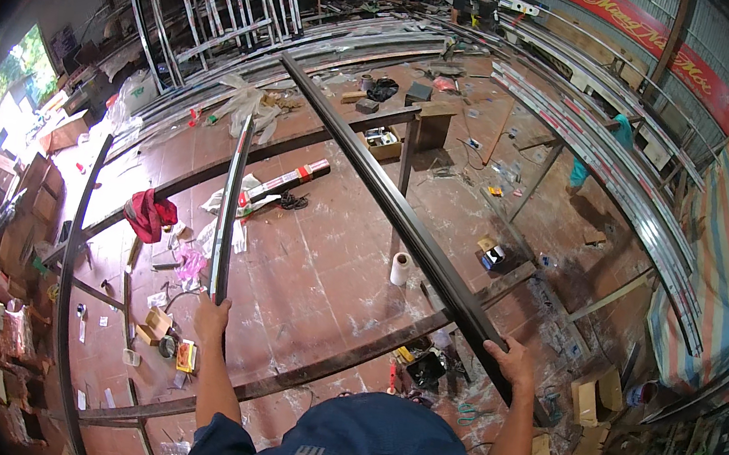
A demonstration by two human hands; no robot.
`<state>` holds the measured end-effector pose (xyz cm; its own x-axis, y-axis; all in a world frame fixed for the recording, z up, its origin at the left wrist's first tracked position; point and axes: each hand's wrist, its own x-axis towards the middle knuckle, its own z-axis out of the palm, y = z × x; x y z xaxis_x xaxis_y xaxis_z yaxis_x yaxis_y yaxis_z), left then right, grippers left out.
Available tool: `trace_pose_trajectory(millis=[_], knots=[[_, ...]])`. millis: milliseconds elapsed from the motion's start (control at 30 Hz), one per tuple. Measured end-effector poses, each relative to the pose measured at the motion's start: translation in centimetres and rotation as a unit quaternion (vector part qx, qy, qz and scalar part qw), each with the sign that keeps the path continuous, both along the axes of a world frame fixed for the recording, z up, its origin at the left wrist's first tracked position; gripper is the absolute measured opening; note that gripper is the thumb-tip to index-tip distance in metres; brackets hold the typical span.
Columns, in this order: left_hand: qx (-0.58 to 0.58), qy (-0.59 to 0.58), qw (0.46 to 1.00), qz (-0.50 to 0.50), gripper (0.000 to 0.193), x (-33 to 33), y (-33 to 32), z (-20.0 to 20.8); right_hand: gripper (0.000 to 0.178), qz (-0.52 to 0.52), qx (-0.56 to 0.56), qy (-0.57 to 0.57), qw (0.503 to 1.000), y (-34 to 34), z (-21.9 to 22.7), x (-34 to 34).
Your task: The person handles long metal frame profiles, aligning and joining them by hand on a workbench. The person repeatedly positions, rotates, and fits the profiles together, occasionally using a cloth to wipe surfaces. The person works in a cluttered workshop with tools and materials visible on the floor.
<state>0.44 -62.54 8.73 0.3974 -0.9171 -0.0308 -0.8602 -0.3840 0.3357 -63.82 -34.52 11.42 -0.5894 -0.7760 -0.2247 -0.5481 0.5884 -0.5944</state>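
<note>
My left hand (212,322) is closed around the near end of a narrow metal profile (230,203) with red and white film along it. My right hand (512,366) grips the near end of a wider dark grooved aluminium profile (394,204), its thumb on top. This dark profile slants away to the far left and lies across the dark frame rails (324,349). Another long dark bar (68,284) lies across the rails at the left. A red cloth (150,215) hangs over the far rail.
A stack of shiny profiles (621,185) rests on supports at the right, with a person in teal (620,133) beyond it. On the tiled floor are a white roll (399,268), an open carton (597,397) and scattered scraps. A welded frame (215,4) leans at the back.
</note>
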Motion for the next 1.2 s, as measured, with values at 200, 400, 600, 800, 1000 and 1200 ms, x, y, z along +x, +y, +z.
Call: trace_pose_trajectory(millis=[200, 400, 600, 800, 1000, 1200], knots=[[-0.005, 0.000, 1.000, 0.010, 0.078, -0.1, 0.1, 0.2, 0.083, -0.005, 0.022, -0.026, 0.999, -0.5, 2.4, 1.1], [0.010, 0.002, 1.000, 0.017, 0.075, -0.6, 0.2, 0.8, 0.082, -0.007, 0.025, -0.010, 1.000, -0.5, 2.8, 1.2], [-0.001, -0.005, 1.000, 0.009, 0.074, -0.5, 0.2, 0.5, 0.085, -0.003, 0.021, -0.008, 1.000, -0.4, 1.6, 0.7], [0.000, -0.010, 1.000, 0.014, 0.075, -0.5, 0.0, 0.7, 0.086, -0.004, 0.032, -0.019, 0.999, -0.5, 1.3, 0.5], [0.006, -0.002, 1.000, 0.017, 0.075, -0.8, 0.3, 1.2, 0.084, -0.006, 0.025, -0.023, 0.999, -0.5, 2.5, 1.2], [0.002, -0.005, 1.000, 0.013, 0.074, -0.5, 0.1, 0.7, 0.085, -0.005, 0.038, -0.008, 0.999, -0.3, 1.1, 0.5]])
